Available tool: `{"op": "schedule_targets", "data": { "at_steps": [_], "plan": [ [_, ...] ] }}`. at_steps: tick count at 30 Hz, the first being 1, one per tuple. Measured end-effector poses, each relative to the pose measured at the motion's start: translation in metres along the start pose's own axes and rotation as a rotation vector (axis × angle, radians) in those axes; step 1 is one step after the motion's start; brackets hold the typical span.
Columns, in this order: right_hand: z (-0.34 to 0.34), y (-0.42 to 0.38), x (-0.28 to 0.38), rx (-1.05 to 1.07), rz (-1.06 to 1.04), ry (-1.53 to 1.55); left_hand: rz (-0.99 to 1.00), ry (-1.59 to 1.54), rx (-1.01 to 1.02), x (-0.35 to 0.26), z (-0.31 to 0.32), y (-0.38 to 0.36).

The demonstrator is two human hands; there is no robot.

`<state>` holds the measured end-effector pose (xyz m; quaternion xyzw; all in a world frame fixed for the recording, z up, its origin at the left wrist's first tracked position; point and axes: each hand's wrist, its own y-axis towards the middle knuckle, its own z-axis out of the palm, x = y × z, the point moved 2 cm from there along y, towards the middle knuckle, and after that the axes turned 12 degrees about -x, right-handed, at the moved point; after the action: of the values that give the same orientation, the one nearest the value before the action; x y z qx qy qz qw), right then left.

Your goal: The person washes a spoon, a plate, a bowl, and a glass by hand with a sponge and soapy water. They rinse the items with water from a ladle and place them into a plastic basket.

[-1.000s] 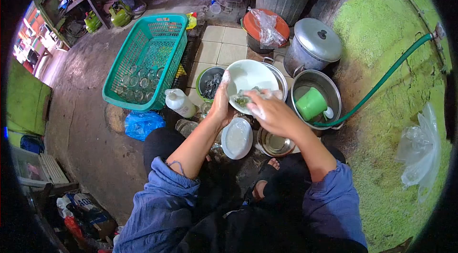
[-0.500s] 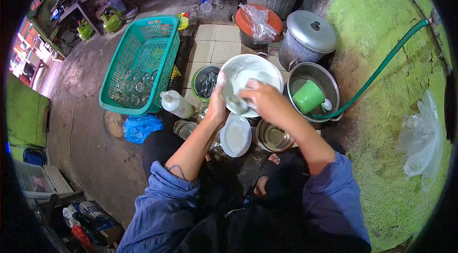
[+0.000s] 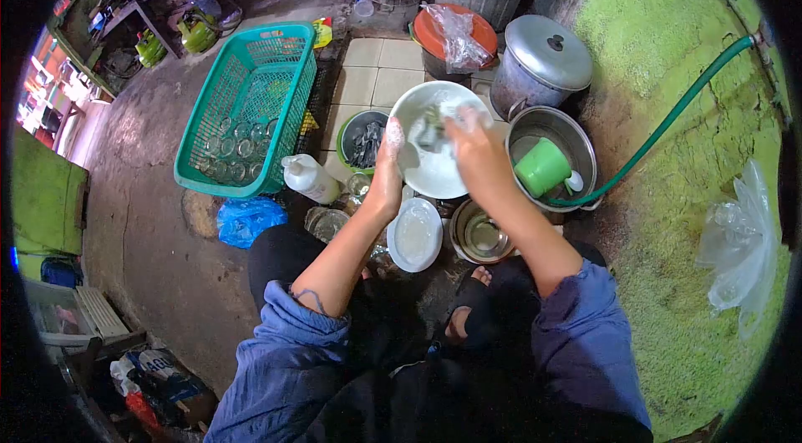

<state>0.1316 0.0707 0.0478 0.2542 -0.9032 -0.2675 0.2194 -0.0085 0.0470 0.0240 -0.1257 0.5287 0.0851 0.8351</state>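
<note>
A white bowl (image 3: 440,180) with soapy suds inside is tilted toward me. My left hand (image 3: 388,167), foam on its fingers, is closed on the bowl's left rim. Inside the bowl my right hand (image 3: 478,146) is closed on a grey-green scrubbing pad (image 3: 429,132), smeared by motion. Just below the bowl stands a white oval tub (image 3: 415,234) with cloudy liquid. A metal pot with water (image 3: 483,240) is to its right, and glassware (image 3: 324,224) lies to its left.
A teal basket (image 3: 188,146) with several glass jars stands left, by a white bottle (image 3: 310,179) and blue plastic bag (image 3: 251,222). At right, a steel pot (image 3: 588,146) holds a green dipper (image 3: 543,167); a green hose (image 3: 668,119) reaches it. Behind is a lidded pot (image 3: 547,54).
My right hand has moved the scrubbing pad from the lower part of the bowl up to its upper middle. The bowl has tilted more toward me, with my left hand still on its rim.
</note>
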Motion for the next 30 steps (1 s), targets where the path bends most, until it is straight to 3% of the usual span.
{"op": "schedule_targets", "data": {
  "at_steps": [1, 2, 5, 7, 9, 13, 15, 18, 21, 23, 26, 27, 30],
  "plan": [
    [0.003, -0.002, 0.009, -0.097, -0.029, 0.022, -0.066, -0.009, 0.018, -0.002, -0.001, -0.001],
    [0.003, -0.006, 0.018, 0.042, -0.028, 0.158, -0.064, -0.014, 0.021, -0.002, -0.007, 0.002],
    [-0.009, -0.013, 0.042, 0.105, 0.053, 0.397, -0.073, -0.038, 0.103, 0.018, -0.022, 0.017],
    [-0.012, -0.013, 0.027, 0.244, 0.075, 0.399, 0.258, 0.091, -0.107, 0.015, -0.023, 0.023],
    [-0.014, -0.006, 0.002, 0.207, -0.149, 0.188, 0.297, 0.159, 0.003, -0.008, -0.021, 0.014],
    [-0.016, 0.026, -0.025, 0.045, -0.240, 0.030, 0.171, 0.204, 0.018, -0.013, -0.012, 0.009],
    [-0.013, 0.027, -0.021, -0.032, -0.324, -0.026, -0.154, 0.118, 0.188, -0.010, -0.003, 0.004],
    [-0.003, 0.025, -0.003, -0.104, -0.506, 0.159, -0.164, 0.053, 0.261, 0.001, -0.005, 0.009],
    [-0.015, 0.030, -0.010, -0.117, -0.432, 0.005, -0.190, 0.023, 0.276, -0.005, -0.004, 0.001],
    [-0.022, 0.030, -0.016, -0.090, -0.363, -0.023, -0.155, 0.097, 0.170, -0.013, -0.005, -0.002],
    [-0.024, 0.015, -0.012, 0.138, -0.032, -0.110, -0.072, 0.109, 0.014, 0.006, -0.021, 0.016],
    [-0.022, 0.007, -0.006, 0.138, -0.036, -0.108, -0.075, 0.094, -0.052, 0.013, -0.029, 0.023],
    [-0.014, -0.006, 0.007, 0.267, -0.015, 0.258, -0.015, -0.009, -0.022, 0.004, -0.024, 0.017]
  ]
}}
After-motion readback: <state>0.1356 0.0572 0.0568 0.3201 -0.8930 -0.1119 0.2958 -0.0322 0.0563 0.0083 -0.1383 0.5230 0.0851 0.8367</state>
